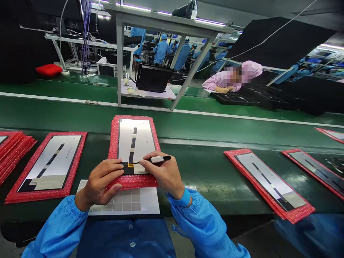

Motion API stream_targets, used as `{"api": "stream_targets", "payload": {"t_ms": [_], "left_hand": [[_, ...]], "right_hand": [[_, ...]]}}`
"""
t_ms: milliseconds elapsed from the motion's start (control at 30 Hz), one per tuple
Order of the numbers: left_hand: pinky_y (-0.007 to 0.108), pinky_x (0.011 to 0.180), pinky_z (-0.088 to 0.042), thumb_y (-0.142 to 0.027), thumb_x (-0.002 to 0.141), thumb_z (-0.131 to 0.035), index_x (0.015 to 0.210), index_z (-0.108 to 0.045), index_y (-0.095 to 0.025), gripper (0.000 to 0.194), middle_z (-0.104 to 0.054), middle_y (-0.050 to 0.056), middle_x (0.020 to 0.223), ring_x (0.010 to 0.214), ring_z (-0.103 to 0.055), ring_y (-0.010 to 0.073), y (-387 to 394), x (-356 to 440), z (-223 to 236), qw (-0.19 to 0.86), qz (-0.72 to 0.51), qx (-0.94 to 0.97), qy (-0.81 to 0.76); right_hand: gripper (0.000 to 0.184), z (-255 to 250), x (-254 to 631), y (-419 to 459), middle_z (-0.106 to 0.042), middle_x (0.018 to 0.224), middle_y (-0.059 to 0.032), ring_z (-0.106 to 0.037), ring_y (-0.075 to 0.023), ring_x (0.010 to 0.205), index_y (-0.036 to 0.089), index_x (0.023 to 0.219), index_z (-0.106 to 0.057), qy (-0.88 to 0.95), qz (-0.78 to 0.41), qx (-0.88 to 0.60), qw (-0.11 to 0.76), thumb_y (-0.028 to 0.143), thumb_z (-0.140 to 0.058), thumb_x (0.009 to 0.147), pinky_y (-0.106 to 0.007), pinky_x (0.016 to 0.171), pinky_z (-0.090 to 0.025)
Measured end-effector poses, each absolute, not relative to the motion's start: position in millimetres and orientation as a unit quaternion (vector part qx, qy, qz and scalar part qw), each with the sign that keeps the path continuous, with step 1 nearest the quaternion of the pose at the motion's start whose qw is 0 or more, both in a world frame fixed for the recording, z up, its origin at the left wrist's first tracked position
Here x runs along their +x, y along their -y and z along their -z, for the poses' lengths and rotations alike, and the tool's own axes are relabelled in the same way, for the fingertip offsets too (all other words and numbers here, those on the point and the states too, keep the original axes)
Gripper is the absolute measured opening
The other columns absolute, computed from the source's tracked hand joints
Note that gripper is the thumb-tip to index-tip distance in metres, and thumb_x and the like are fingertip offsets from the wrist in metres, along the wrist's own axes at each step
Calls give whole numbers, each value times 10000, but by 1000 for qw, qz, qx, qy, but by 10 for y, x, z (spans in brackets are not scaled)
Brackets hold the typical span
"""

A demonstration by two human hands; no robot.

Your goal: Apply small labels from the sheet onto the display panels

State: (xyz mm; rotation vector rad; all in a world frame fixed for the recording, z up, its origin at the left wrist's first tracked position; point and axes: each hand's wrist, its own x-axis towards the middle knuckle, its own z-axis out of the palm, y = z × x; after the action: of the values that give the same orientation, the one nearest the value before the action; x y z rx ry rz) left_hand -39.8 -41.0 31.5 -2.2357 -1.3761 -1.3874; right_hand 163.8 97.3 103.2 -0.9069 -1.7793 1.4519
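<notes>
A display panel point(142, 139) with a silvery back lies on a stack of red bubble-wrap sheets point(114, 134) in front of me. Down its middle runs a dark flex strip point(132, 147), ending near a small yellow-outlined piece point(130, 165). My left hand point(103, 179) rests its stretched fingers on the panel's lower left corner, thumb apart by the wrap's near edge. Pinched in my right hand point(165, 175) is a pair of tweezers point(158, 159) with a white and black body. Their dark tip is beside the yellow piece; the fingers partly cover them.
A sheet with grey squares point(127, 202) lies partly under the stack. Another panel on red wrap point(53, 157) is at left, beside a wrap pile point(13, 154). More panels point(266, 179) lie right. Beyond the green bench point(193, 125) stand a metal frame point(119, 64) and a person in pink point(217, 80).
</notes>
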Motion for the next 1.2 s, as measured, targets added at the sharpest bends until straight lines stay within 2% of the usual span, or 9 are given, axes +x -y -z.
{"api": "stream_targets", "payload": {"t_ms": [1200], "left_hand": [[485,954,-601,-272,994,-588,1236,-696,-141,296,-746,165,1145,1211,-695,334,397,-358,-312,84,482,-737,467]], "right_hand": [[173,-927,1657,-1008,-692,611,-17,-580,-159,508,188,758,-770,682,-556,-362,309,354,-820,766,-281,489,-465]]}}
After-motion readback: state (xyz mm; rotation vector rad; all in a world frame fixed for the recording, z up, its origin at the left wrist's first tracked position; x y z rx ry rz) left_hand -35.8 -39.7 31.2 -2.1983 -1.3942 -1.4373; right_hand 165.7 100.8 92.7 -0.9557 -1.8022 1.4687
